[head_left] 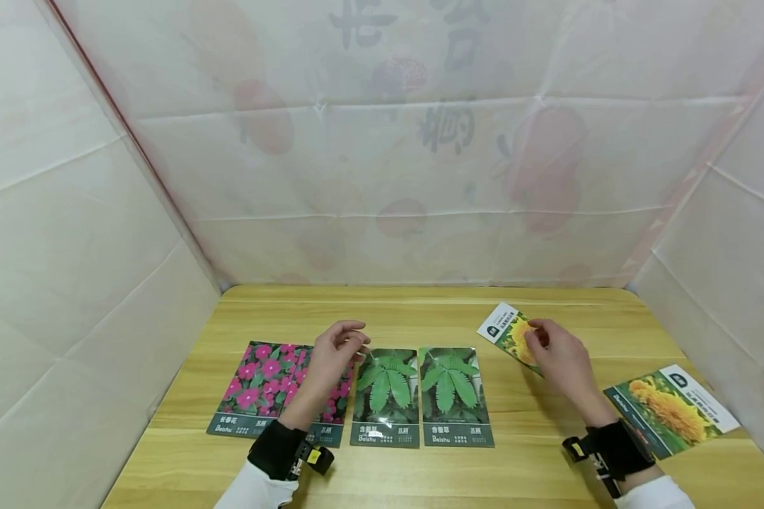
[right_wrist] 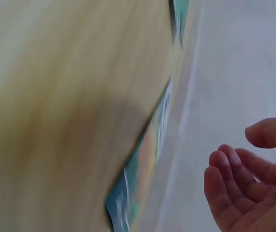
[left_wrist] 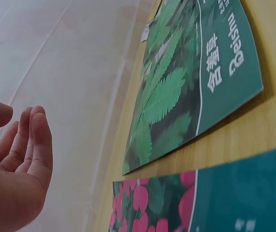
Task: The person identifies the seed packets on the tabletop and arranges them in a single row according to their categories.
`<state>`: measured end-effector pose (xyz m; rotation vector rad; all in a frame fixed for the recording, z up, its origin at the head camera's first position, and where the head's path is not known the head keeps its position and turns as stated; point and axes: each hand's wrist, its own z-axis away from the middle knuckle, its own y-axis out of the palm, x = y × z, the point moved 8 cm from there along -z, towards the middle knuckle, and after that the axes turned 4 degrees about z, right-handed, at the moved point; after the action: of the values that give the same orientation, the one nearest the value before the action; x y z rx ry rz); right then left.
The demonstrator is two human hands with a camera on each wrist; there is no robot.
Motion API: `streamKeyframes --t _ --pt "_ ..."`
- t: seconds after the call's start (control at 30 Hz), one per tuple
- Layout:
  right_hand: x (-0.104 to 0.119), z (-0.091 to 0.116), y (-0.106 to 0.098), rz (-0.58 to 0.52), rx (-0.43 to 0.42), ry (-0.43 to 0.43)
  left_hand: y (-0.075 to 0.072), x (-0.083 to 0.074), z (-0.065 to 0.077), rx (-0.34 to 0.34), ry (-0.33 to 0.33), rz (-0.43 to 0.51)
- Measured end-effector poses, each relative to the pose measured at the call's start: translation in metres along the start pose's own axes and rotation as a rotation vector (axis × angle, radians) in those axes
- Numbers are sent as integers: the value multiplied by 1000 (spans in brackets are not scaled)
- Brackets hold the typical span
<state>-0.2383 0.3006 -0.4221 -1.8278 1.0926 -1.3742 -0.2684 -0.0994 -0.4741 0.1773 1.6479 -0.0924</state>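
On the wooden table [head_left: 420, 466] lie 2 pink-flower seed packets [head_left: 255, 385], 2 fern-leaf packets [head_left: 448, 396] and 1 marigold packet [head_left: 671, 413] at the near right; what is inside any packet cannot be told. The left hand [head_left: 334, 353] hangs over the pink packets with fingers loosely curled, holding nothing, while the right hand [head_left: 557, 353] pinches a second marigold packet [head_left: 506, 332] raised just above the table at the far right. Only the left wrist view shows the empty palm; the right wrist view is blurred and shows the packet's edge [right_wrist: 143, 179] apart from the fingers [right_wrist: 225, 179].

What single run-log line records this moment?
left hand: open above pink-flower packets | right hand: at marigold packet, grip unclear | table: two fern packets
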Motion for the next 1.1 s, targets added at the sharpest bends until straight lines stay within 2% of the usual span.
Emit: streamKeyframes --t 0.03,0.13,0.23,0.27,0.3,0.4,0.57,0.67,0.77,0.87,0.93,1.0,1.1 --pt "-4 -3 -3 11 -8 -15 -4 9 -3 -2 13 0" --pt "-46 -18 12 70 -45 -86 -17 35 -12 -6 41 9" --pt "-93 -34 36 104 -40 -128 -24 37 -12 -29 14 15" --pt "-105 -39 42 109 -35 -140 -26 37 -12 -32 10 7" --pt "-109 -41 44 114 -13 -139 -28 36 -12 -37 4 -5" --pt "-106 -46 44 156 64 -122 -32 35 -9 -58 -10 -22" --pt "-67 -39 31 166 226 -63 -34 37 -5 -69 -7 -35" --pt "-52 -33 27 191 307 -7 -33 38 -2 -63 -7 -47" --pt "-52 -32 30 227 363 46 -31 34 0 -52 8 -57" --pt "-55 -32 33 252 398 81 -25 12 7 -10 69 -29" --pt "-58 -33 35 264 415 97 -24 9 8 -4 84 -34" --pt "-61 -35 36 275 426 110 -24 10 8 -11 77 -33" --pt "-63 -36 37 288 425 117 -30 30 1 -64 14 -49"
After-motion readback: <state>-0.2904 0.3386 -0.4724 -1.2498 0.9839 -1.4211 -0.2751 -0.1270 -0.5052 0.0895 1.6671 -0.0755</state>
